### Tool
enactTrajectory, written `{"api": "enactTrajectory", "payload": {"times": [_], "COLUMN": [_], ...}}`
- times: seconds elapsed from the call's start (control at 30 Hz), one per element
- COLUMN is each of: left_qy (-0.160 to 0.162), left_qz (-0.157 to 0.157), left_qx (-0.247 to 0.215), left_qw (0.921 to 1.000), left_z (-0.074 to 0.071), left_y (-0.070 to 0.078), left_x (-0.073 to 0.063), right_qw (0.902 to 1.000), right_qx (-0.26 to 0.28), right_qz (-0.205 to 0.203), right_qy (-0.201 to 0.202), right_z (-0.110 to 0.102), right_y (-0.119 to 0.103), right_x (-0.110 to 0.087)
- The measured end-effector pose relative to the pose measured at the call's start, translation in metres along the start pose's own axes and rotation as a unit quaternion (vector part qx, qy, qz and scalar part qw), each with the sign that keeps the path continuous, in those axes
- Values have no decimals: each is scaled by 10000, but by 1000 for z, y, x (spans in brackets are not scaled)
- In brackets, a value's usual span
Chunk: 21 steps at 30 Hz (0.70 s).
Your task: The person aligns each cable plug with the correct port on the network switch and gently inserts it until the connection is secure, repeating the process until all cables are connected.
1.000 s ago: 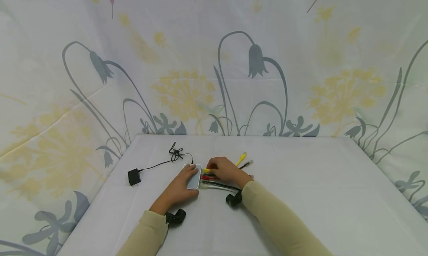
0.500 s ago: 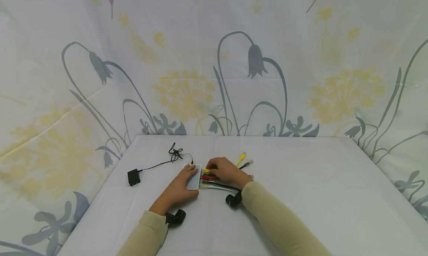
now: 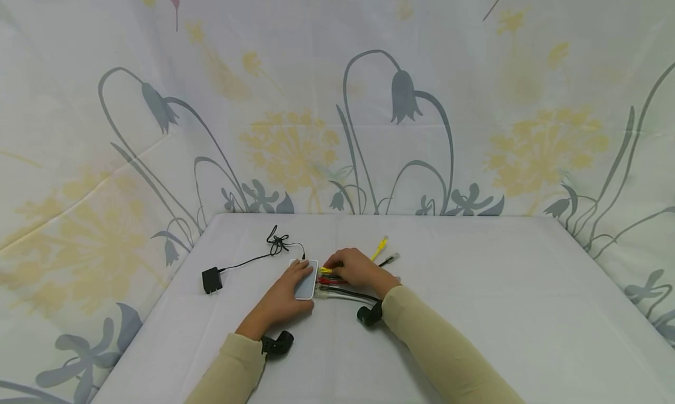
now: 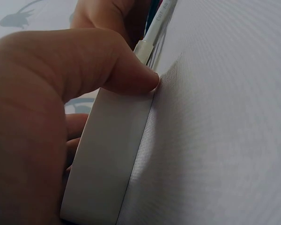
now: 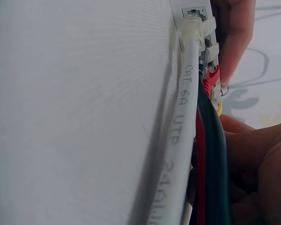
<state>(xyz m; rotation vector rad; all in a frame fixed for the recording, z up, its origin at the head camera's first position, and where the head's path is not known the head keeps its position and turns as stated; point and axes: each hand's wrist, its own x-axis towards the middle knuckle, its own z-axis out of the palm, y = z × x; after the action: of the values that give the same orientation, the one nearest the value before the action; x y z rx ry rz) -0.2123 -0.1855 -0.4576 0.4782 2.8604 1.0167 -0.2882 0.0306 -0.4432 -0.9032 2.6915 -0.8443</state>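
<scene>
My left hand (image 3: 285, 297) holds a small white network switch (image 3: 306, 285) flat on the table, fingers over its top. In the left wrist view, the thumb (image 4: 131, 77) presses along the near side. At the switch's right edge, my right hand (image 3: 360, 270) pinches the plug end of a yellow network cable (image 3: 325, 270); the fingers partly hide the grip. Red (image 3: 324, 281), black (image 3: 350, 292) and white (image 5: 185, 93) network cables run from the same row of ports. The white plug (image 5: 192, 30) sits at the nearest port.
A black power adapter (image 3: 212, 280) lies to the left, its knotted cord (image 3: 276, 247) leading to the switch's far side. Beyond the right hand, free ends of the yellow (image 3: 379, 248) and a black cable (image 3: 389, 260) stick out. A patterned cloth (image 3: 337, 128) hangs behind the table.
The free end of the yellow cable has shifted slightly toward the back. Both hands keep nearly the same places on the switch and the plug.
</scene>
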Motion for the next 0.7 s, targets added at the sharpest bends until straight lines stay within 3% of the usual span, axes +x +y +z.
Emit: {"api": "enactTrajectory", "payload": {"times": [0.7], "left_qy": [-13], "left_qz": [-40], "left_qx": [-3], "left_qw": [10000], "left_z": [-2], "left_y": [1], "left_x": [0], "right_qw": [9997], "right_qx": [-51], "right_qz": [-179], "right_qy": [169], "right_z": [4], "right_y": [-2], "right_x": [6]}}
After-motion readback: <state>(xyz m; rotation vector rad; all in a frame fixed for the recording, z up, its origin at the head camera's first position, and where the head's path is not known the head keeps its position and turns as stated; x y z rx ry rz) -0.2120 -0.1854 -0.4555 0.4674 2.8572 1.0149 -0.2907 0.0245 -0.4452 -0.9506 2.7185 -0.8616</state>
